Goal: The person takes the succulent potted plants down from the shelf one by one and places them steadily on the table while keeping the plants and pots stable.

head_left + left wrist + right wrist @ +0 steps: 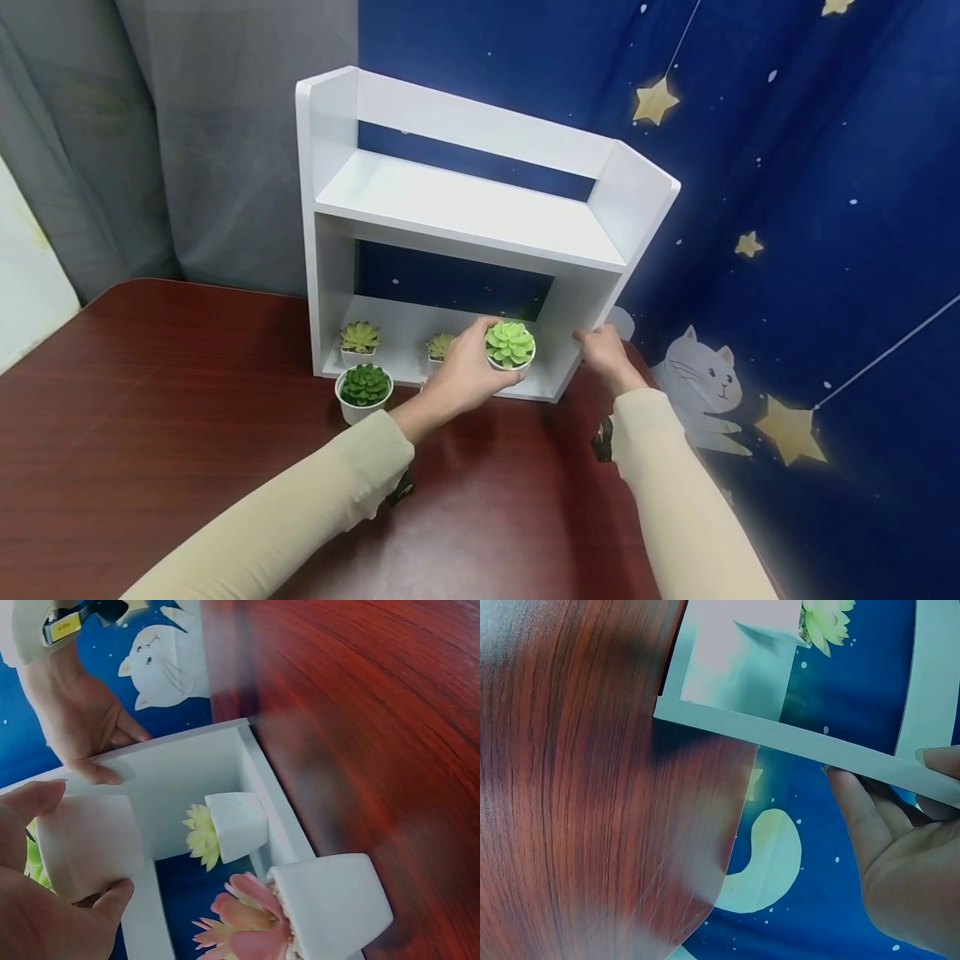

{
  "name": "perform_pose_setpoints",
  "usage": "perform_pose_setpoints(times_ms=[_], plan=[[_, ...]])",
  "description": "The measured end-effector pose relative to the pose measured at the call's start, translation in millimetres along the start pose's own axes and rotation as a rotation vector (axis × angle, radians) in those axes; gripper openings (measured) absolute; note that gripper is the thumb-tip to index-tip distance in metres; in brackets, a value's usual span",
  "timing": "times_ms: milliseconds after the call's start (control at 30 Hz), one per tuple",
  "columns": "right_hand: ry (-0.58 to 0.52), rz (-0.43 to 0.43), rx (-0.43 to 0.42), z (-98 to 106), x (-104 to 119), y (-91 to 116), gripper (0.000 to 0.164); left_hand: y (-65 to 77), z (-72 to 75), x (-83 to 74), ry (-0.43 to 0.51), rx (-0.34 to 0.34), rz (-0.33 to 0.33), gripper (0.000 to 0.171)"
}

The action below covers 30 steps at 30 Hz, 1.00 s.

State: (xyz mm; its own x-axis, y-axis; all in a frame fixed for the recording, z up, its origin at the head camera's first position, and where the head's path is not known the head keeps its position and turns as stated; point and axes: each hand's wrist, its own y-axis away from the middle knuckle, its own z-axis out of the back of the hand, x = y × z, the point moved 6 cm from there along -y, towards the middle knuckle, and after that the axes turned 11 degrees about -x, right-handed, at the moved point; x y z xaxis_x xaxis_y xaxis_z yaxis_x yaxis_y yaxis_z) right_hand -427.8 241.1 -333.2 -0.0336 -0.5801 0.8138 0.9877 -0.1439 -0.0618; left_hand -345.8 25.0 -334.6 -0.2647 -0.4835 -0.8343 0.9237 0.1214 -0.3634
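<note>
My left hand (468, 367) holds a bright green potted succulent (511, 344) by its white pot (94, 844), in front of the lower compartment of a white shelf unit (472, 204). In the right wrist view, my right hand (907, 862) grips the edge of the shelf's right side panel (780, 742), thumb on one face and fingers on the other. Two pale green succulents stand inside the lower compartment, one at the left (360, 337) and one near the middle (438, 346), partly behind my left hand. A pink succulent (255, 919) in a white pot shows in the left wrist view.
A dark green succulent (366, 386) in a round white pot stands on the reddish-brown table (187, 433), before the shelf's left front edge. Behind are a grey curtain (247, 142) and a blue curtain (810, 192) with stars and a cat. The table's edge runs close by the shelf's right side.
</note>
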Motion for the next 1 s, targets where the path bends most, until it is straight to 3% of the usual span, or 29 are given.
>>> perform_pose_setpoints(times_ms=[367, 700, 1000], plan=[[0.006, -0.011, -0.001, -1, -1, -2, 0.052, 0.3, -14.7, 13.7, -0.081, 0.043, -0.004, 0.079], [-0.019, -0.01, -0.001, -2, -3, -2, 0.051, 3.0, -31.9, 27.9, -0.204, 0.193, -0.005, 0.087], [-0.003, -0.004, -0.004, -1, 0, -2, 0.051, 1.7, -39.7, 33.0, -0.26, 0.258, -0.003, 0.087]])
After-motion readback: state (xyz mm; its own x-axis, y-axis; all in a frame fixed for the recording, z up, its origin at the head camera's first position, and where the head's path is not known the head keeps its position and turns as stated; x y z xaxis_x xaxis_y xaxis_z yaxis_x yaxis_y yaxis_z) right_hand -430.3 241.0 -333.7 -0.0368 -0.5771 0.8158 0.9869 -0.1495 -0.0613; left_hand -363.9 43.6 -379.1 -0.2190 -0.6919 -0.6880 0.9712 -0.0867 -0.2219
